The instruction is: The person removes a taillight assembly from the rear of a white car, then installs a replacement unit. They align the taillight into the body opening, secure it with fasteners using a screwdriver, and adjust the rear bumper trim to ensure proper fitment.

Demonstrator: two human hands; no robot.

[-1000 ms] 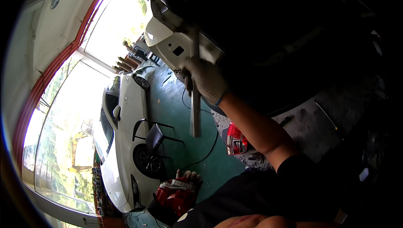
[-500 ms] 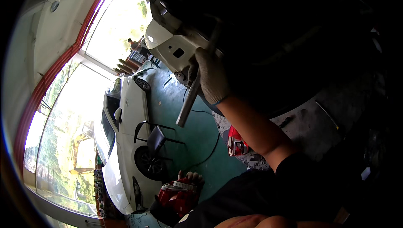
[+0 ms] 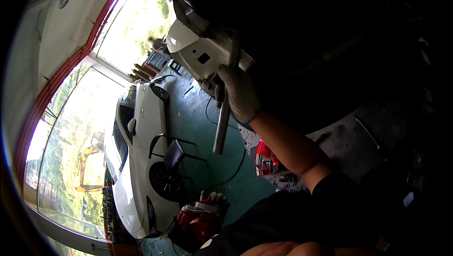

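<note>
My right hand (image 3: 238, 96), in a grey work glove, is shut around a long grey metal bar (image 3: 221, 131). The bar runs from the white underside of a raised car (image 3: 198, 53) down past my fist, nearly upright. Its upper end sits against the dark underbody, where the contact is hidden in shadow. My bare forearm leads down to a dark sleeve. Low in the view, my gloved left hand (image 3: 214, 200) curls over the top of a red and white object (image 3: 200, 220).
A white car (image 3: 137, 161) is parked on the green floor (image 3: 198, 128) beside a black chair (image 3: 172, 154). A black cable (image 3: 231, 173) trails across the floor. A red tail light (image 3: 265, 159) shows by my forearm. Large windows fill the left, and the right is dark underbody.
The bar swung from upright to tilted with its lower end to the left, then back closer to upright. My right hand kept its grip. The left hand stayed on the red object.
</note>
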